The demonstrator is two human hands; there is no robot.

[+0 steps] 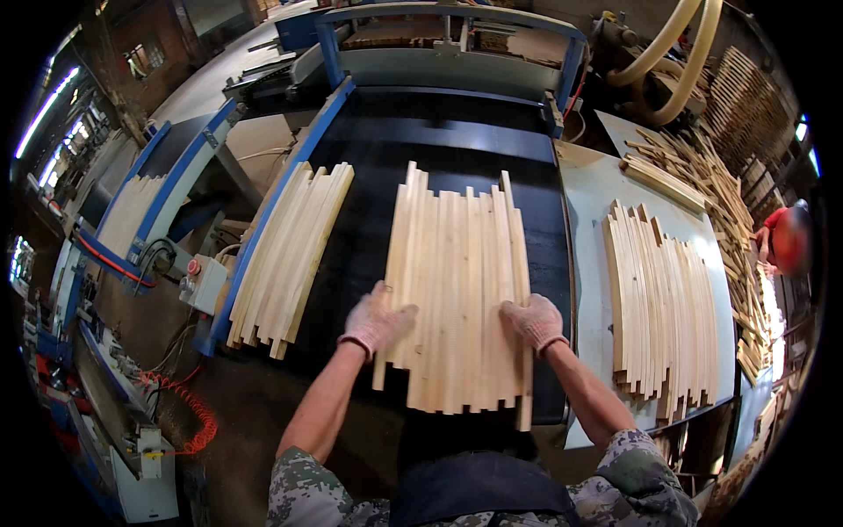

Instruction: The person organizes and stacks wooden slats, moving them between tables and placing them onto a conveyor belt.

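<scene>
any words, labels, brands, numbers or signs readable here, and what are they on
No text can be read.
Control box with the red button: no legible lettering.
Wood strips between the hands: small dark marks, too small to make out as writing.

Left hand (373,322) and right hand (537,322) level (both gloved), thumbs (407,312) pointing inward, bare forearms (322,408) reaching forward

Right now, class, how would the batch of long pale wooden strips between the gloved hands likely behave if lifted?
The batch of long pale wooden strips is probably stiff: its pieces look straight. It may splay when lifted, since no strap shows and its ends sit uneven.
</scene>
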